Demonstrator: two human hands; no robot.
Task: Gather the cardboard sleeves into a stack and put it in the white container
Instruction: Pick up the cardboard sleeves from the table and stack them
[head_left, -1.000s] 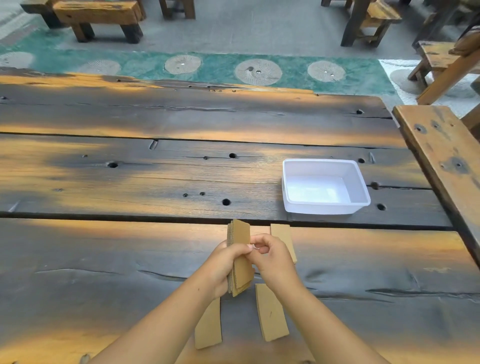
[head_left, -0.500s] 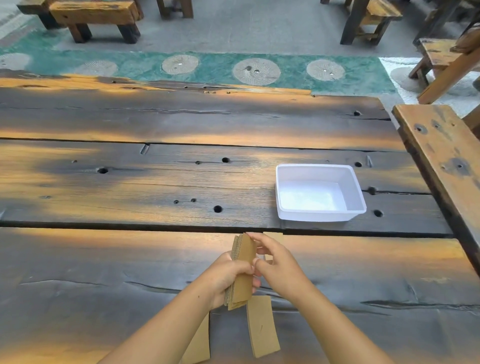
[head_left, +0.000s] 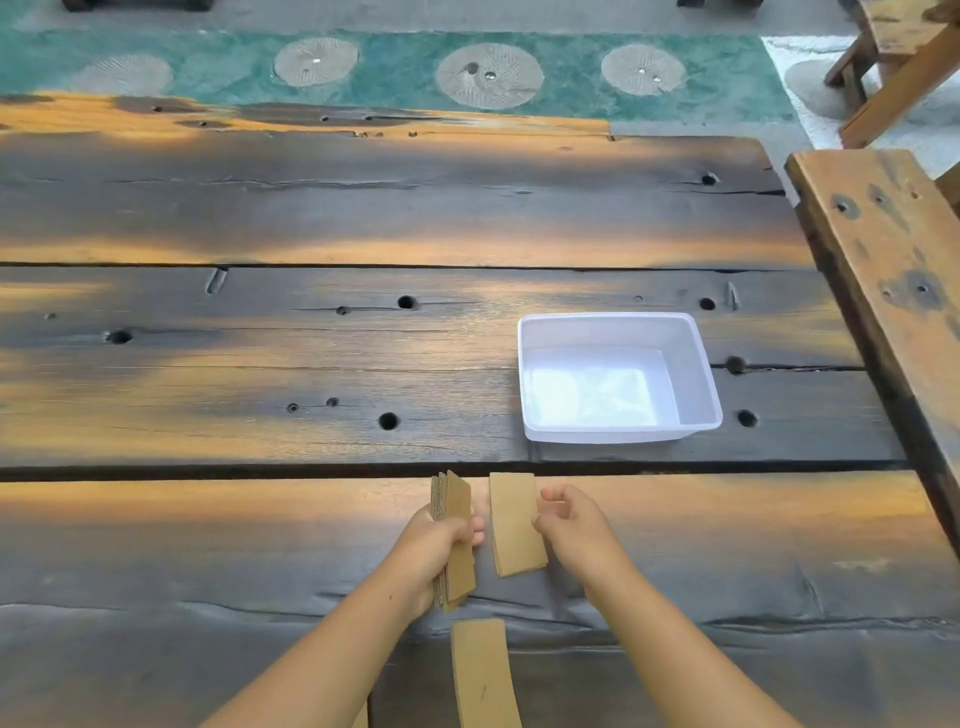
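My left hand (head_left: 439, 545) grips a stack of brown cardboard sleeves (head_left: 454, 540), held upright on edge above the table. Just right of it a single flat sleeve (head_left: 514, 525) lies on the wood, with my right hand (head_left: 569, 525) at its right edge, fingers curled and apart, holding nothing. Another loose sleeve (head_left: 483, 675) lies nearer to me between my forearms. The white container (head_left: 618, 431) sits empty further back and to the right of both hands.
The dark plank table (head_left: 260, 364) has knot holes and a deep gap between boards just beyond my hands. A wooden bench (head_left: 893, 270) runs along the table's right side. Green floor matting and more benches lie past the far edge.
My right hand has let go of the stack and moved right to the flat sleeve. The left hand still holds the stack. The view has tilted down a little.
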